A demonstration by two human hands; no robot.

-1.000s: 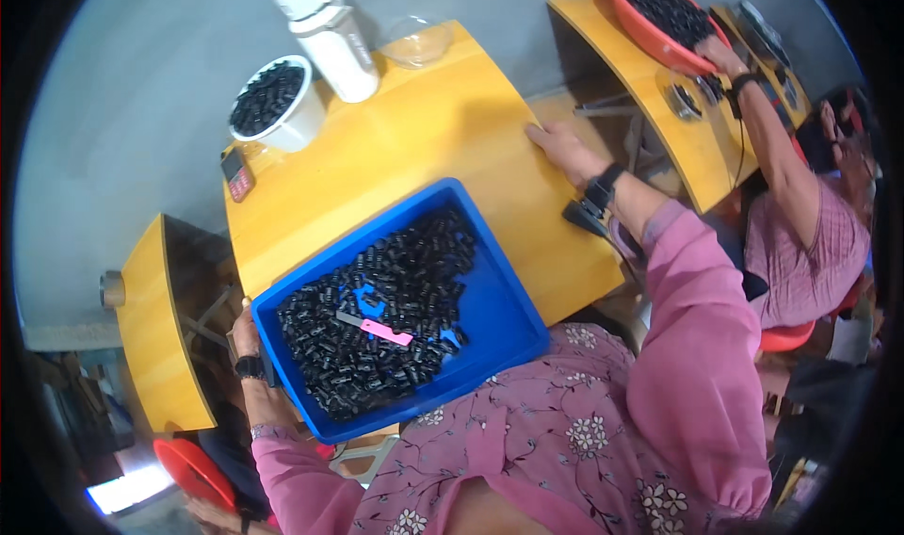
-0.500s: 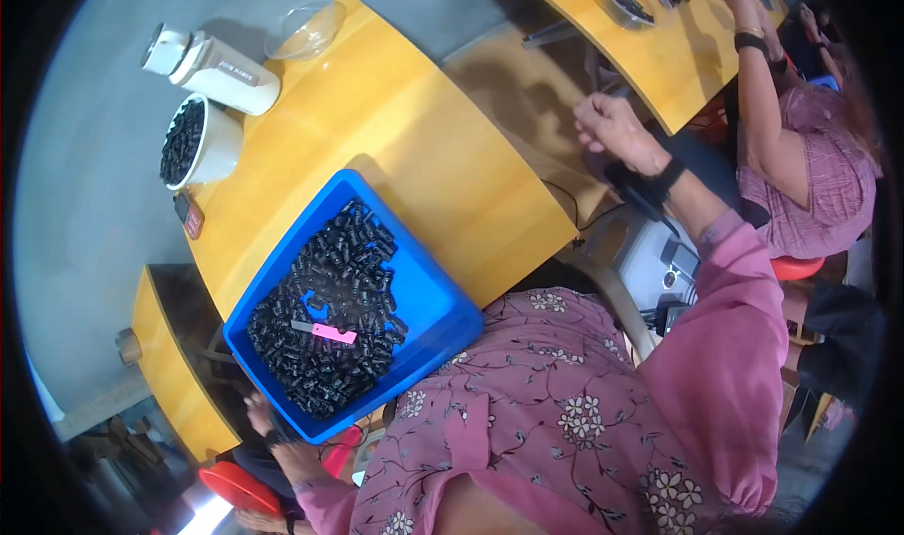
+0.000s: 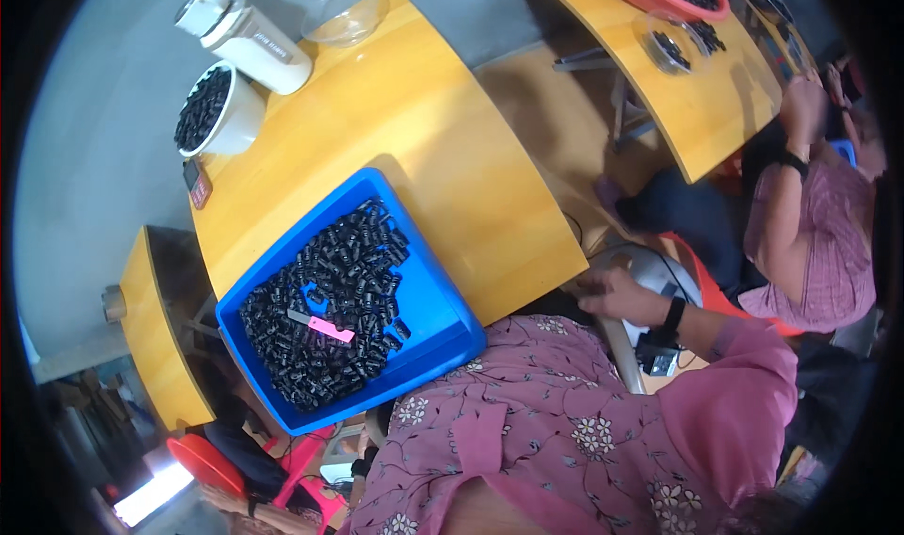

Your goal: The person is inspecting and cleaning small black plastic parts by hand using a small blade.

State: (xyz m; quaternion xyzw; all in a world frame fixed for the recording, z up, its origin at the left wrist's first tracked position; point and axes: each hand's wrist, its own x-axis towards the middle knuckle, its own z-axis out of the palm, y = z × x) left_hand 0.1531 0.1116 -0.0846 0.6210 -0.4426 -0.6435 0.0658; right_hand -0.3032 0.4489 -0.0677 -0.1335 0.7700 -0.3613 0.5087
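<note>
A blue plastic tub (image 3: 426,295) rests tilted across the near table edge and my lap. Inside it lies a heap of small black cylindrical parts (image 3: 325,370). On the heap sits a small pink-handled knife (image 3: 330,330) with a grey blade, touched by neither hand. My right hand (image 3: 621,297), with a black band on its wrist, is beside the chair at the table's near right corner. Its fingers point toward the table, loosely apart, and nothing shows in them. My left hand cannot be seen; the tub and my clothing cover that side.
On the yellow table (image 3: 452,158) stand a white bucket (image 3: 240,125) of black parts, a white bottle (image 3: 268,55), a clear bowl (image 3: 344,22) and a small dark red-and-black box (image 3: 197,185). A co-worker (image 3: 810,243) sits at another table on the right.
My right hand has come down and back from beyond the table corner to beside the chair. My left hand, seen past the tub before, has gone out of sight. The view has shifted.
</note>
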